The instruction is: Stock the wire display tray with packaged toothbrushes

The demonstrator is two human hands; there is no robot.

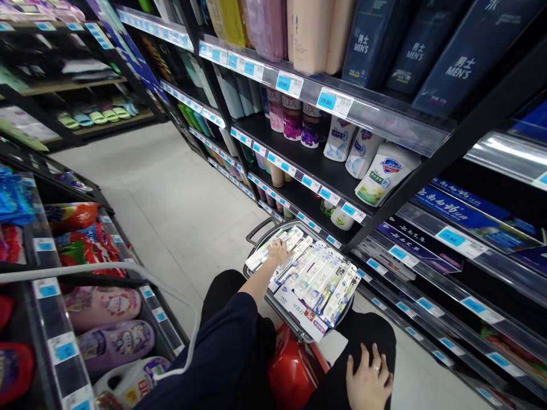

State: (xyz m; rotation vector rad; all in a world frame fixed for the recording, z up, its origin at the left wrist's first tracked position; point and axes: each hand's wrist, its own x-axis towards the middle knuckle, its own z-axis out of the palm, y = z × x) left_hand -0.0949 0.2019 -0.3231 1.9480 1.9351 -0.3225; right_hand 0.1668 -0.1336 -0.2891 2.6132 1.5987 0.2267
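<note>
A dark basket [251, 238] stands on the floor in front of my knees, filled with a row of packaged toothbrushes [318, 276]. My left hand [277, 251] reaches over the basket's left part, its fingers spread and bent down onto the packs. Whether they grip one is too small to make out; no pack is lifted. At the near side of the basket lies a white and purple carton [301, 312]. My right hand [370, 378], with a ring on one finger, rests on my right thigh, fingers apart and holding nothing.
Shelves with body-wash bottles [387, 173] and toothpaste boxes [444, 205] rise close on the right. Detergent bottles [115, 344] fill a rack on the left. A white cable [194, 319] runs across my left side. Something red and glossy [293, 364] sits between my legs.
</note>
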